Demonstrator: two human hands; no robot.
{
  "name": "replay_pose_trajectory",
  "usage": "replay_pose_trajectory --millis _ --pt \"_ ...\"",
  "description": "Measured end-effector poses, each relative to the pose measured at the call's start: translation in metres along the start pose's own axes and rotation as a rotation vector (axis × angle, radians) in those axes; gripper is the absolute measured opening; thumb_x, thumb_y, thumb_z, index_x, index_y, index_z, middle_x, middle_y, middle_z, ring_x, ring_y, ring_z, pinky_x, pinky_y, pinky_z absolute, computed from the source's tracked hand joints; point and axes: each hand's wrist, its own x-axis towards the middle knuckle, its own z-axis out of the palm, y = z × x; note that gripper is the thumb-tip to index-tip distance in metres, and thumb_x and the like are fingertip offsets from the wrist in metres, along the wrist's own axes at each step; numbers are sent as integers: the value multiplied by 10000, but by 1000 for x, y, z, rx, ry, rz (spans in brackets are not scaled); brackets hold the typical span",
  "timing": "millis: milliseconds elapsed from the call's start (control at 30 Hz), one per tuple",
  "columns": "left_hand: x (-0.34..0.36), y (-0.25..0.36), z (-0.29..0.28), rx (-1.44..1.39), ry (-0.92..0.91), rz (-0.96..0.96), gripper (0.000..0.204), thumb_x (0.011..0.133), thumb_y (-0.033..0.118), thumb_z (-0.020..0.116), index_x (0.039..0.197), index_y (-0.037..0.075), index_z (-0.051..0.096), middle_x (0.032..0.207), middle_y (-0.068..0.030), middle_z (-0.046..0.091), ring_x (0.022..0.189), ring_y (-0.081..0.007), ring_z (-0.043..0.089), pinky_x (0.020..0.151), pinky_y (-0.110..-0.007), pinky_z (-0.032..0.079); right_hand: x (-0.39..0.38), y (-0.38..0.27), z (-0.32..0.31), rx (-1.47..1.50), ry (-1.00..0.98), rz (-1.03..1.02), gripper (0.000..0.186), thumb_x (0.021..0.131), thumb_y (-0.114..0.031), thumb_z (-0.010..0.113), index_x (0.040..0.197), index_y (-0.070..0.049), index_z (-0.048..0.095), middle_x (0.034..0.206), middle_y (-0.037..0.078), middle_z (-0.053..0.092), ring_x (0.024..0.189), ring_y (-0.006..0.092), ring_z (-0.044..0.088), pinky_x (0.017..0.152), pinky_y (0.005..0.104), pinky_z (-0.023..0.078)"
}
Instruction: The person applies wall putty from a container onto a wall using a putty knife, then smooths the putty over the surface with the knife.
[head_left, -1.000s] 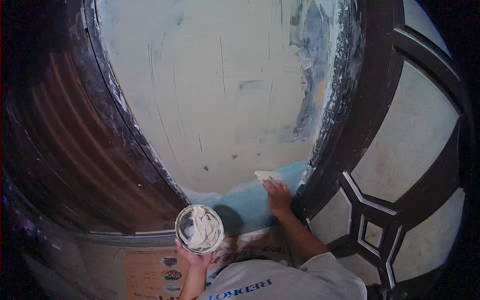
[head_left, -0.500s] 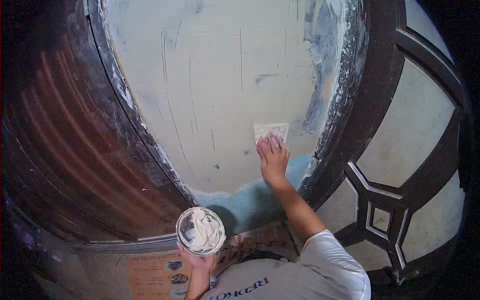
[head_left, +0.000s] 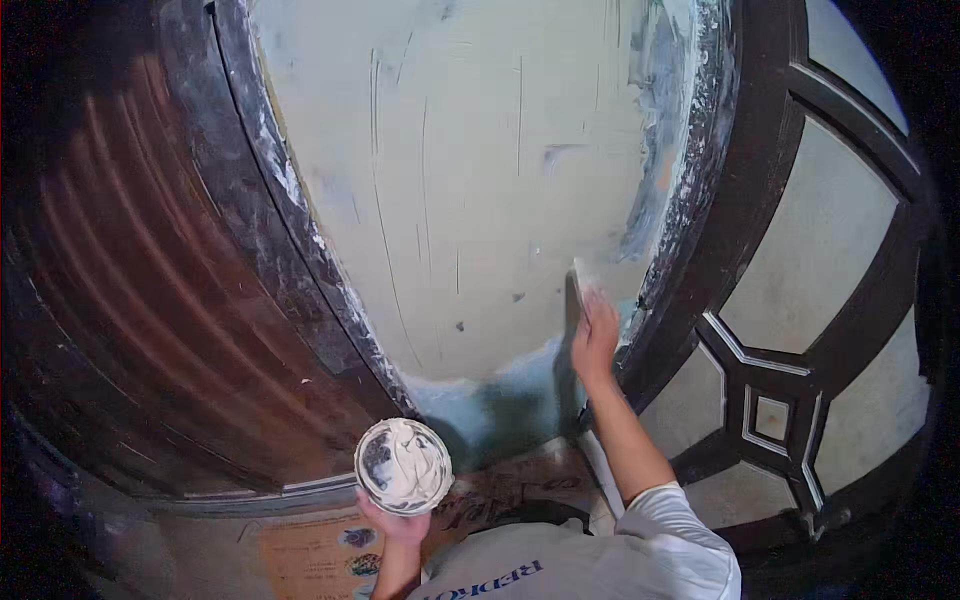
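My left hand (head_left: pixel 396 523) grips a round tub (head_left: pixel 376 462) from below, low in the view. Pale, creamy putty (head_left: pixel 418 472) coats much of its inside, with a dark patch showing at the left. My right hand (head_left: pixel 598 325) is closed round a flat putty spreader (head_left: pixel 580 275), seen nearly edge-on against the lower right of the wall panel (head_left: pixel 470 220). Whether its edge touches the surface I cannot tell. Beige filler covers most of this panel, marked by thin dark vertical lines and small dark spots. A blue-green strip (head_left: pixel 505 400) shows along its bottom.
Dark, white-smeared frames border the panel, the right frame (head_left: pixel 690 200) close to my right hand. On the left stands a glossy brown wooden panel (head_left: pixel 190 330). Dark lattice with pale panes (head_left: pixel 810 240) fills the right. An orange printed sheet (head_left: pixel 300 560) lies low left.
My right hand has moved right across the panel, and the spreader has turned from showing its putty-covered face to nearly edge-on. The view has shifted slightly; the tub stays in my left hand.
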Motion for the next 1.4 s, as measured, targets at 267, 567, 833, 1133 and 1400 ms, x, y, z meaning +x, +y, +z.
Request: replay_pose_trajectory --millis 267,567,833,1133,1400 --pt "11 6 -29 -68 20 16 814 838 690 412 1438 142 372 1461 -91 405 1315 -336 410 1088 -520 327 120 -75 9 -250 25 -113 560 776 -17 562 1307 -197 556 1410 101 465 1249 347 421 1023 469 343" --pt "21 12 -55 -32 46 55 790 849 686 374 1423 142 399 1435 -88 440 1296 -328 437 1071 -511 353 -166 -36 74 -225 -545 19 434 847 -150 568 1276 -215 564 1303 87 544 1149 331 502 911 486 411" --pt "18 18 -41 -55 56 33 794 863 688 336 1423 128 391 1447 -95 423 1300 -338 431 1075 -512 345 -6 -18 12 -78 -41 -41 433 845 -4 496 1277 -1 522 1297 186 543 1199 389 491 1021 465 354" --pt "23 17 -55 16 -13 15 829 862 695 281 1444 109 352 1463 -119 397 1299 -359 428 1062 -526 359 172 -65 7 -196 237 -73 406 900 -75 505 1301 -13 520 1337 210 516 1208 373 498 1060 433 335" --pt "17 19 -36 -56 53 -37 825 858 702 303 1442 122 358 1461 -116 399 1301 -353 428 1070 -516 353 -88 -105 66 -213 -468 -250 431 872 -186 575 1302 -194 536 1330 116 544 1125 297 568 833 453 454"
